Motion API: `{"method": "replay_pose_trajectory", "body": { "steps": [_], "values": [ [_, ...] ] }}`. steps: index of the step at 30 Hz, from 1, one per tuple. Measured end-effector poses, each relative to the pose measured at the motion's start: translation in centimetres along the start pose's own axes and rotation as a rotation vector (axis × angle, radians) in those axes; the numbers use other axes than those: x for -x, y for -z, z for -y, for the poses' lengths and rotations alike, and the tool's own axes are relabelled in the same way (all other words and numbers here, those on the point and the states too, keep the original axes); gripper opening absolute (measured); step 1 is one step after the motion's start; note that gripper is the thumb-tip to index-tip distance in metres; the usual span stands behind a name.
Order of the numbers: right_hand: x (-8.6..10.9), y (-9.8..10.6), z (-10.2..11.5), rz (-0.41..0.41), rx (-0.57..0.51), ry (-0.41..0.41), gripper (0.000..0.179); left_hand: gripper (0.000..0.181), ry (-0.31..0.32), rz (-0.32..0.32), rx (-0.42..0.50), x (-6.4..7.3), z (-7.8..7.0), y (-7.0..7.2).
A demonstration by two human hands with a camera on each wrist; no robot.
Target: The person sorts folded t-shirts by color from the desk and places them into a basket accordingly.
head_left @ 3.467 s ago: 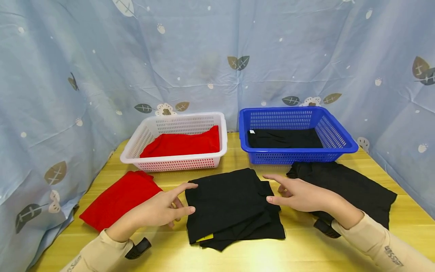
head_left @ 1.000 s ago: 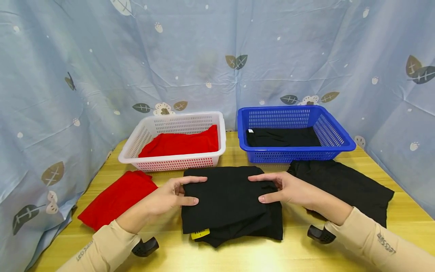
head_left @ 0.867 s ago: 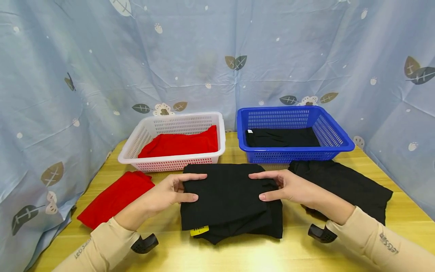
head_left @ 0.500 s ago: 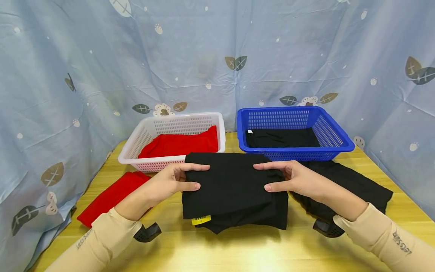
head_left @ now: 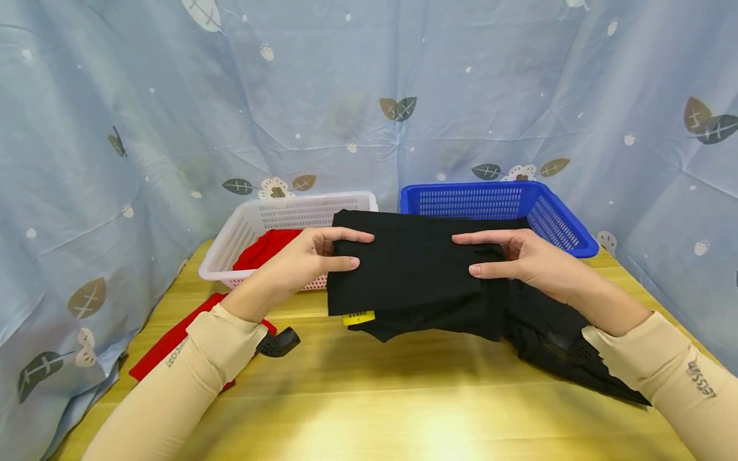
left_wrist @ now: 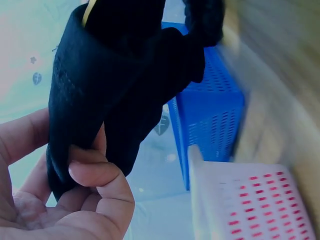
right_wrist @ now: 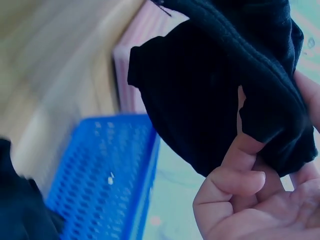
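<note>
Plainly, both hands gripped one folded black cloth (head_left: 415, 275), each at a side edge, and held it up above the wooden table (head_left: 369, 403). The left hand (head_left: 302, 262) had its thumb and forefinger set apart on the near face of the fabric, while its other fingers bent behind the edge; in the left wrist view those fingers were curled, with the cloth caught in the grasp. The right hand (head_left: 536, 259) held the opposite edge in much the same way, thumb below forefinger on the near face and the rest curled behind.

Between the hands the cloth hung fairly flat, its lower edge uneven, with a yellow label (head_left: 359, 318) showing under its lower left corner. Seen from the head, it covered part of the white basket (head_left: 288, 210), which contained a red cloth (head_left: 262, 251), and part of the blue basket (head_left: 559, 221). Another red garment (head_left: 173, 339) lay near the left forearm, and a dark garment (head_left: 548, 333) lay below the right hand.
</note>
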State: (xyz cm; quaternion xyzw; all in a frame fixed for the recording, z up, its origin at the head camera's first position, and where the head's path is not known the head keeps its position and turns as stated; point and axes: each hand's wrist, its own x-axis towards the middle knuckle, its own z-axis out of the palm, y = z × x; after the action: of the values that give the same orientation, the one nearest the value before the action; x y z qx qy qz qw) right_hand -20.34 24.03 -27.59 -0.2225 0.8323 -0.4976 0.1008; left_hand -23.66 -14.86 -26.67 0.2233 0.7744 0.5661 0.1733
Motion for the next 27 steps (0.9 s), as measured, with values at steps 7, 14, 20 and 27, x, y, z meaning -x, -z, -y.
{"method": "replay_pose_trajectory", "body": {
  "steps": [7,14,20,27],
  "values": [
    [-0.7,3.1,-0.1,-0.08,0.029,-0.056,0.053,0.036,-0.011,-0.03,-0.02,-3.4,-1.2,-1.1],
    [-1.5,5.7,-1.2,-0.131,-0.008,-0.141,0.055,0.033,-0.007,-0.051,0.053,-7.6,-1.7,-2.7],
    [-1.8,7.5,-1.6,-0.157,-0.061,-0.143,0.054,0.031,-0.03,-0.069,0.039,-9.8,-2.3,-3.2],
    [-2.3,10.0,-1.4,-0.191,-0.014,-0.165,0.054,0.03,-0.071,-0.097,0.036,-11.9,-3.4,-3.6]
  ]
}}
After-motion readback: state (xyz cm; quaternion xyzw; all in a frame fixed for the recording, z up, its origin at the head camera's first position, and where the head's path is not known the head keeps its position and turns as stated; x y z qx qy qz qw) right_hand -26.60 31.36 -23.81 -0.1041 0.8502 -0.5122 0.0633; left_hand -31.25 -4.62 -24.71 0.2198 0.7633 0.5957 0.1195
